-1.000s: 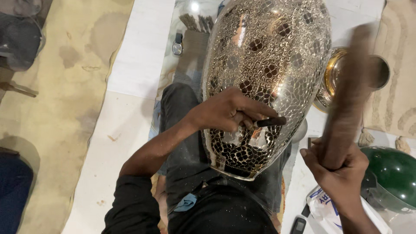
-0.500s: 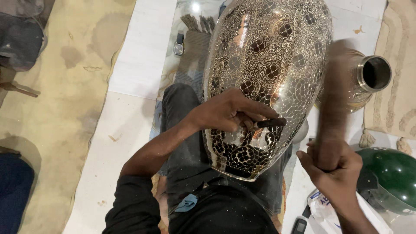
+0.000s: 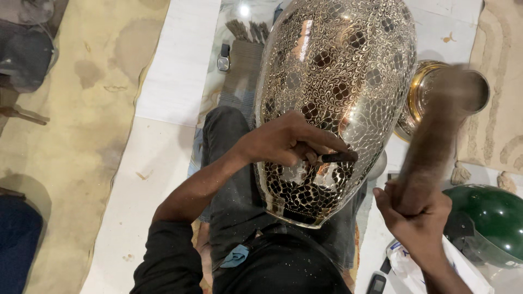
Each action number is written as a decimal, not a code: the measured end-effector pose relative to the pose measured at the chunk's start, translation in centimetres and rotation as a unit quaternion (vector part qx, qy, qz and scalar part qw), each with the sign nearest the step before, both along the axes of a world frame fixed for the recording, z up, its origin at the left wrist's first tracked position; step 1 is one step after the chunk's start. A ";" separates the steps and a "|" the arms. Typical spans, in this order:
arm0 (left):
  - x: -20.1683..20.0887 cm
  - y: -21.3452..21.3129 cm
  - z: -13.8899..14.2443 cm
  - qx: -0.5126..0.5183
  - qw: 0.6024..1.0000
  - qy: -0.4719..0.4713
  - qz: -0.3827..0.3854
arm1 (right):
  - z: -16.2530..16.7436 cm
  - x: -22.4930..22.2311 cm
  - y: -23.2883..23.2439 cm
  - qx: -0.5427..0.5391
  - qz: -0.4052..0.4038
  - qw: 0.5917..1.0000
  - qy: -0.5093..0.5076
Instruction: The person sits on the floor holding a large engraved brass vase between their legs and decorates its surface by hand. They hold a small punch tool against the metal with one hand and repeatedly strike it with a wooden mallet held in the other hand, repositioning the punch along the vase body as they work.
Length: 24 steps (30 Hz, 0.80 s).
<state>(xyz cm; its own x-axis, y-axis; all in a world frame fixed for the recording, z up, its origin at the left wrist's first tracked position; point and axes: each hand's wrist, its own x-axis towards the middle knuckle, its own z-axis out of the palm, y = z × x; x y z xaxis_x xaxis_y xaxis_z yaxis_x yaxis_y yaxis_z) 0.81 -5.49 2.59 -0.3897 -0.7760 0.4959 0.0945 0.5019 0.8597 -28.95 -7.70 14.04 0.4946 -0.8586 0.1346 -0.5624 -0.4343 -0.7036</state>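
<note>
Engraved metal vase (image 3: 338,81) on the lap: left hand (image 3: 283,142) pinches a chisel (image 3: 336,157), right hand (image 3: 417,218) grips a mallet (image 3: 436,136); most surface already patterned.

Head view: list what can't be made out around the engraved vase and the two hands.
- Tip of the small dark tool: hidden by the left hand pressing it against the engraved metal vase.
- Wooden mallet in the right hand: motion-blurred, head shape unclear.
- Brass vessel: mostly hidden behind the vase and the mallet.
- Green helmet: cut off by the right edge.
</note>
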 end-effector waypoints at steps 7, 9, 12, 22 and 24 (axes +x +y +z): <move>0.1 0.7 -1.3 0.016 0.989 0.117 0.089 | -3.1 -1.5 0.4 0.082 -0.028 0.991 0.097; -0.3 1.7 -1.4 0.066 0.955 0.242 0.157 | -5.8 -1.6 1.4 0.125 -0.002 0.992 -0.015; -0.4 3.5 -1.3 0.093 0.956 0.239 0.141 | -8.8 -2.6 2.8 0.252 -0.087 0.963 -0.041; -0.8 4.1 -0.1 0.092 0.972 0.053 0.209 | -7.3 -2.8 2.0 0.206 -0.061 0.976 -0.030; -0.6 4.0 0.0 0.076 0.975 0.027 0.209 | -6.9 -2.5 1.0 0.122 -0.001 0.993 -0.004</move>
<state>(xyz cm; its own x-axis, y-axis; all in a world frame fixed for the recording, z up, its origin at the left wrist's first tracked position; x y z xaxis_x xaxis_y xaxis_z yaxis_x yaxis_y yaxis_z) 0.18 -1.45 2.63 0.0000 -0.9276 0.3736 -0.0438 0.3733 0.9267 -31.41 -6.70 7.19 0.4929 -0.8670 -0.0731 -0.5566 -0.2496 -0.7924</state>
